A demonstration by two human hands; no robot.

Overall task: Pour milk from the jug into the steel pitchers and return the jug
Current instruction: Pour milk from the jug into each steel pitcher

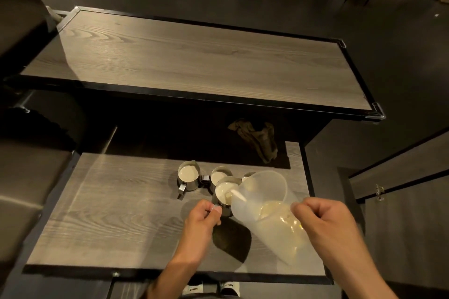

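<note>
The right hand (323, 223) is wrapped around the translucent plastic jug (264, 206), gripping it at its near side and tipping it so its spout hangs over the nearest round steel pitcher (224, 195). A thin white stream of milk (238, 195) runs into it. The left hand (202, 219) pinches that pitcher's handle, steadying it on the grey wood-grain table (116, 213).

The milk in this pitcher looks close to the rim, so a late stop would likely spill it over the side. The jug looks nearly empty and steeply tipped, so a jerk could send the stream past the rim.

Just beyond stand three more steel pitchers: the left one (188, 175) and the middle one (220, 175) already hold milk, and the right one (247, 176) is mostly hidden behind the jug. Farther back, a crumpled brown cloth (260, 139) lies in shadow.
</note>
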